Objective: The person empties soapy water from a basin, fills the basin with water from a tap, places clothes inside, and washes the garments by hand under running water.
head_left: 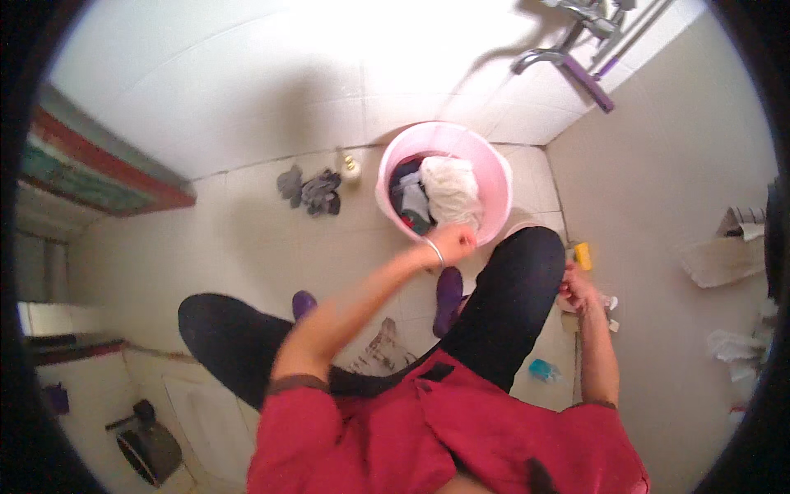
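My left hand (455,242), with a bracelet at the wrist, is closed at the near rim of a pink plastic tub (497,183). A bunched white cloth (451,188) lies in the tub and reaches close to those fingers; whether they grip it is hidden. Beside it in the tub are dark and grey clothes (414,200). My right hand (578,290) is beside my right knee, fingers curled, near a yellow container (583,256) by the wall. Anything inside its fingers is too small to make out.
Dark grey cloths (319,191) and a pale bottle (351,169) are on the tiled floor left of the tub. A metal tap (539,59) juts from the wall above. A patterned cloth (383,352) lies between my legs, and a blue packet (543,370) to the right.
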`<state>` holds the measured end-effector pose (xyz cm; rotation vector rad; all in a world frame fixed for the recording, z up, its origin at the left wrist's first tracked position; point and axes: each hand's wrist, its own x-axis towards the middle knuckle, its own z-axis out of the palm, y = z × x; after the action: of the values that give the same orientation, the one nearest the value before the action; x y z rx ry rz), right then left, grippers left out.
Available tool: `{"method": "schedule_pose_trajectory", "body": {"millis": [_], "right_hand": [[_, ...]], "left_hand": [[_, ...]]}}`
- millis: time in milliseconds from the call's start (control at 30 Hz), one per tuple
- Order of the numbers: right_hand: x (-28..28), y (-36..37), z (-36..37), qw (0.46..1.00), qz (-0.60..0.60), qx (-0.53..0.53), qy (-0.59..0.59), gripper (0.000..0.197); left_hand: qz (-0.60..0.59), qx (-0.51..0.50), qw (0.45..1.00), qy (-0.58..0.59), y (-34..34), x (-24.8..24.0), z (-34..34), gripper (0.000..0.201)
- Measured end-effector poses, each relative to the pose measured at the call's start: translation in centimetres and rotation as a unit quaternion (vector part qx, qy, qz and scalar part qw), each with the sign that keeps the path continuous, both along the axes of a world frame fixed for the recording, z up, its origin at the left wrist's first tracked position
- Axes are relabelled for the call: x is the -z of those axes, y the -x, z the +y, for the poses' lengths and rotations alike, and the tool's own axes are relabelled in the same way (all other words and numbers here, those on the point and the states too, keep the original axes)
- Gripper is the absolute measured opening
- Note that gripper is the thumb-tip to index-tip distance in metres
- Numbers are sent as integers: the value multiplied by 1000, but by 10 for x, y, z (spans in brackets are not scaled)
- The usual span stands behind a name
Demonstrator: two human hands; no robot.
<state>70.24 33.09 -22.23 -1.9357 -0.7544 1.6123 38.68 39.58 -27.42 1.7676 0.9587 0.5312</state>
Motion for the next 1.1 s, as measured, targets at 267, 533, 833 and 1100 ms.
{"method": "schedule_pose_trajectory", "body": {"millis": [267, 533, 833, 1100], "right_hand": [[-135, 137, 55, 911, -45, 22, -410, 12], [34, 364, 6, 739, 27, -628, -243, 29], [237, 459, -111, 761, 223, -584, -176, 36], [206, 460, -110, 780, 33, -612, -127, 16]], "left_hand": [[64, -413, 907, -52, 318, -148, -21, 21], [-44, -592, 763, 256, 422, 79, -292, 13], [-82, -596, 704, 377, 311, 107, -372, 13], [-83, -605, 689, 390, 303, 112, -384, 13]]}}
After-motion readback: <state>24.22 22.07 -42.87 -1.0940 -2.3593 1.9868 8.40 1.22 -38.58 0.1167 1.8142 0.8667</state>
